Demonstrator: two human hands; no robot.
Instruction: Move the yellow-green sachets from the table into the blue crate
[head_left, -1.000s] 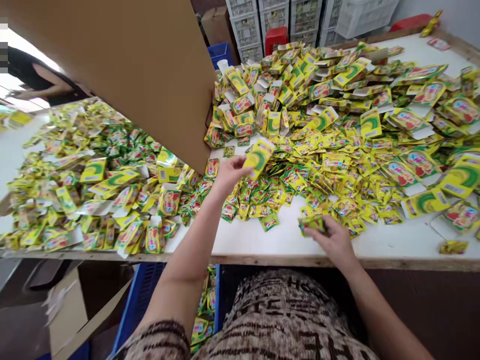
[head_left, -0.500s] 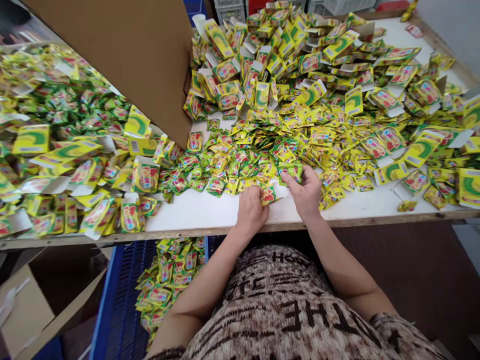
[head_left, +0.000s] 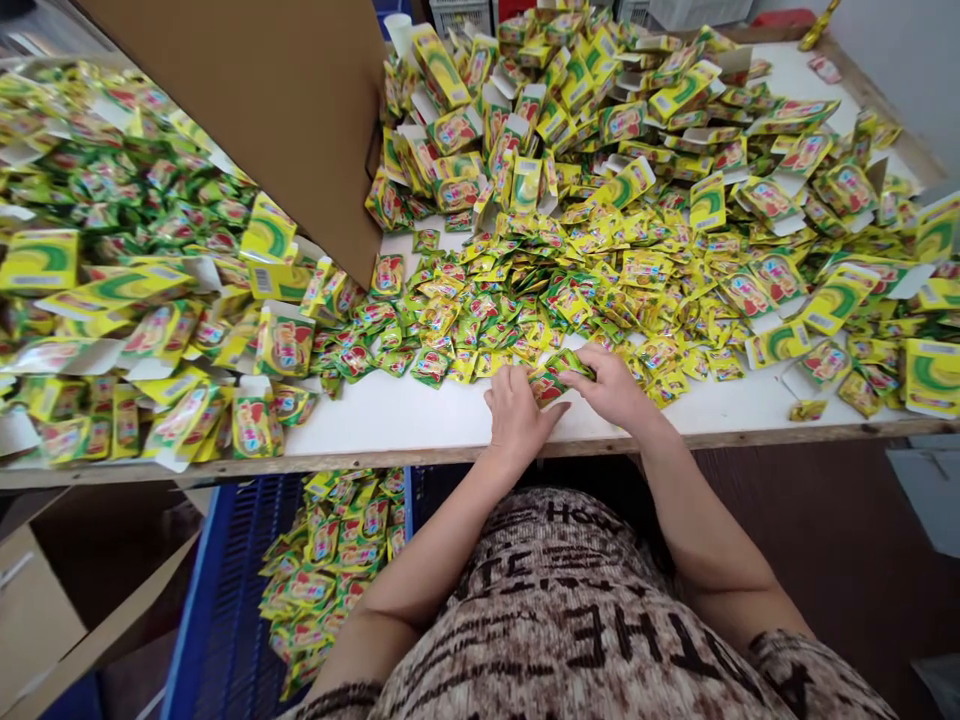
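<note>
Near the front edge of the table, my left hand (head_left: 516, 412) is closed around a small printed box (head_left: 546, 388), red, green and yellow, lying tilted. My right hand (head_left: 613, 390) pinches a green candy packet (head_left: 571, 366) at the box's right end. The packet and box touch; how far the packet is inside I cannot tell, since fingers cover part of both. Just beyond my hands spreads a heap of loose yellow and green packets (head_left: 525, 305).
A pile of small open-flapped boxes (head_left: 570, 90) rises at the back. A large brown cardboard panel (head_left: 300, 110) stands at left, with more boxes (head_left: 169, 335) beside it. Under the white tabletop (head_left: 375, 412), a blue crate (head_left: 225, 580) holds filled-looking yellow packs (head_left: 330, 570).
My right hand has brought the green packet down and left against the box. My left hand has shifted slightly right, its thumb now stretched out below the box.
</note>
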